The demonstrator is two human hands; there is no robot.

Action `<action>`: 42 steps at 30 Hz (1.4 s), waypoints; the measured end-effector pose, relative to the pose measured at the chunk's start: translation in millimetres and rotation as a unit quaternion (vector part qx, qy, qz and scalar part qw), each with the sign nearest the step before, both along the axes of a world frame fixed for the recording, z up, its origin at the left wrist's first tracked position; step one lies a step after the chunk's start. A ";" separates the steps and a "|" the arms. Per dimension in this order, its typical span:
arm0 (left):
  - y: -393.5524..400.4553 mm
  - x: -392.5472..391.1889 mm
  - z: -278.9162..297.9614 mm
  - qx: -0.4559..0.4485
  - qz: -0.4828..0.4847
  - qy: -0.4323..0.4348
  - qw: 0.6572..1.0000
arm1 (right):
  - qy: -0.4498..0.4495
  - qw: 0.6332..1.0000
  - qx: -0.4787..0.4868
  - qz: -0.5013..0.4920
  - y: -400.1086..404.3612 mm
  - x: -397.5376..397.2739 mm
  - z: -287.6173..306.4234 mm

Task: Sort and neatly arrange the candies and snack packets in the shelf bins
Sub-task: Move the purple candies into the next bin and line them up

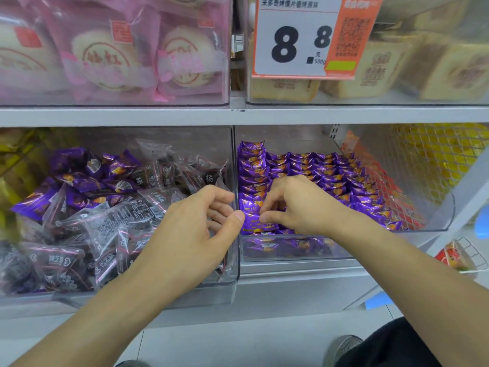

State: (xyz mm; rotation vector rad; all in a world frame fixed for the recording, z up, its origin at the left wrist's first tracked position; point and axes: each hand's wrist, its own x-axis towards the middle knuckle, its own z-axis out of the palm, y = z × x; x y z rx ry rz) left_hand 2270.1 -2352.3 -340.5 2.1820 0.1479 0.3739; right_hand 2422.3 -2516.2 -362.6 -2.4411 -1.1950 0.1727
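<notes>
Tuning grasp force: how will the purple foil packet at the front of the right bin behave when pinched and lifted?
The purple foil packet is probably light and crinkly: a small pillow wrapper. Its glossy film looks slippery, so the right hand fingers may slide. Neighbours in the right bin are tightly rowed and could shift.

Showing a grey metal shelf board (158, 116) running across between the far upper and near lower tiers, a price sign (299, 35) hanging above right, and pale floor tiles (238, 345) lying near under even, soft indoor light.
</notes>
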 end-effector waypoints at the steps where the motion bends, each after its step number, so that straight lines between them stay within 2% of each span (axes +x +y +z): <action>1: 0.2 -0.3 -0.2 0.003 0.000 -0.001 1.000 | 0.000 1.000 0.000 -0.001 0.3 -0.3 0.0; 9: 5.7 -5.1 2.6 0.010 -0.005 -0.012 1.000 | 0.006 0.999 0.029 -0.038 -4.4 -6.5 15.6; 11: 13.9 -9.6 8.6 0.033 0.000 -0.017 0.999 | 0.002 0.995 0.080 -0.053 -3.1 -14.9 24.8; 14: 39.0 -22.8 20.1 0.109 0.030 -0.014 0.994 | 0.011 0.972 0.229 -0.052 10.2 -45.5 37.8; 17: 77.7 -42.0 26.0 0.159 0.096 -0.018 0.982 | 0.056 0.948 0.312 0.036 35.8 -86.5 44.7; 20: 122.8 -59.6 21.0 0.206 0.165 0.006 0.965 | 0.080 0.950 0.276 0.124 74.3 -107.0 46.0; 23: 160.6 -65.2 5.4 0.256 0.205 0.041 0.944 | 0.106 0.963 0.208 0.136 128.3 -95.1 52.3; 28: 195.8 -50.7 -15.7 0.211 0.239 0.071 0.945 | 0.113 0.982 0.116 0.094 233.7 -31.9 42.3; 32: 208.0 -33.2 -17.0 0.185 0.215 0.102 0.953 | 0.026 0.992 -0.017 0.121 285.6 -9.6 23.6; 37: 215.6 -16.7 -24.9 0.223 0.221 0.138 0.939 | -0.093 0.989 -0.039 0.112 301.9 -1.0 5.6; 42: 212.5 -14.0 -28.4 0.263 0.226 0.144 0.927 | -0.087 0.991 -0.016 0.101 282.1 -4.5 17.4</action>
